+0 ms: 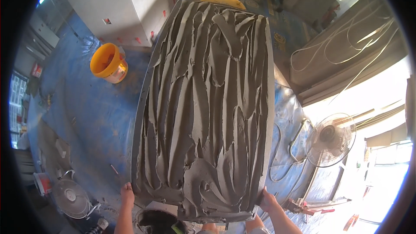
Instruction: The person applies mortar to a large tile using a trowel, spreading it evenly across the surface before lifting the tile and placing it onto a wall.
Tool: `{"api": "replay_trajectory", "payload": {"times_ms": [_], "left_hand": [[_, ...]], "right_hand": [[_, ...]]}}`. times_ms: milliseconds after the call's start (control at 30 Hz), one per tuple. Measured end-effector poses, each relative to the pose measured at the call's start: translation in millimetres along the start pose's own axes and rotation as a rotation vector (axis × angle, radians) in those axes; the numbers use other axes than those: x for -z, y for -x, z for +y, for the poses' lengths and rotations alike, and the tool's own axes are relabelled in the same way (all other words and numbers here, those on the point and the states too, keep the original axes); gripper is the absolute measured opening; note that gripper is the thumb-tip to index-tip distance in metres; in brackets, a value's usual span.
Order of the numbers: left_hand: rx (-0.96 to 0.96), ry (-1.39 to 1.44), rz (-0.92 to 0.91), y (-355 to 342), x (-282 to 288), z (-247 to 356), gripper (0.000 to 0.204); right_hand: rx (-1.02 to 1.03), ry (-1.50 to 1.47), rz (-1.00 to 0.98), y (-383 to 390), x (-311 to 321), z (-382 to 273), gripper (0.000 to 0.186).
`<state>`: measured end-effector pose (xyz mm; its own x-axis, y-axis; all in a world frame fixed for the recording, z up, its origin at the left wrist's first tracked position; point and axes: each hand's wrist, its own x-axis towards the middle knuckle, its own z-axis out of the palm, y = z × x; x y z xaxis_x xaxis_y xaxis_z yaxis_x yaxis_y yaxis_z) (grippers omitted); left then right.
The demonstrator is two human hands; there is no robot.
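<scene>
A large rectangular tile stretches away in front of me. Thick grey mortar covers its upper face in long, uneven ridges, leaving a narrow bare strip along the right edge. My left hand is closed on the tile's near left edge. At the near right corner, my right hand grips the opposite edge, its fingertips partly hidden. Close to my legs, below the tile's near end, sits a dark bucket with grey residue inside. A green-handled tool leans in it.
Blue sheeting covers the floor. A yellow bucket stands at left; a round yellow thing shows behind the tile's far end. Fans stand at lower left and right. Loose cables hang at upper right.
</scene>
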<state>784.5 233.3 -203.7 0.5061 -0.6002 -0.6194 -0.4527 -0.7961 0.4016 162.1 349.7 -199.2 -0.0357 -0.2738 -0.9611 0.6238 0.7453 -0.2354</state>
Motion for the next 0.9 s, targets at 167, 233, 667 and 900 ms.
{"api": "replay_trajectory", "payload": {"times_ms": [167, 233, 667, 900], "left_hand": [[-0.104, -0.07, 0.1, -6.0, -5.2, -26.4, 0.035], [-0.004, -0.107, 0.101, 4.7, -8.6, -24.6, 0.034], [0.224, 0.579, -0.237, 7.0, 10.1, -47.4, 0.071], [0.228, 0.362, -0.06, 46.4, 35.2, -39.1, 0.07]], "right_hand": [[-0.028, -0.033, -0.049, -0.4, -4.7, -8.8, 0.056], [-0.008, -0.026, -0.022, 4.6, -7.4, -14.7, 0.055], [-0.014, 0.11, 0.334, 16.6, 31.4, 13.6, 0.072], [-0.015, 0.268, 0.438, 90.7, -5.9, -32.7, 0.063]]}}
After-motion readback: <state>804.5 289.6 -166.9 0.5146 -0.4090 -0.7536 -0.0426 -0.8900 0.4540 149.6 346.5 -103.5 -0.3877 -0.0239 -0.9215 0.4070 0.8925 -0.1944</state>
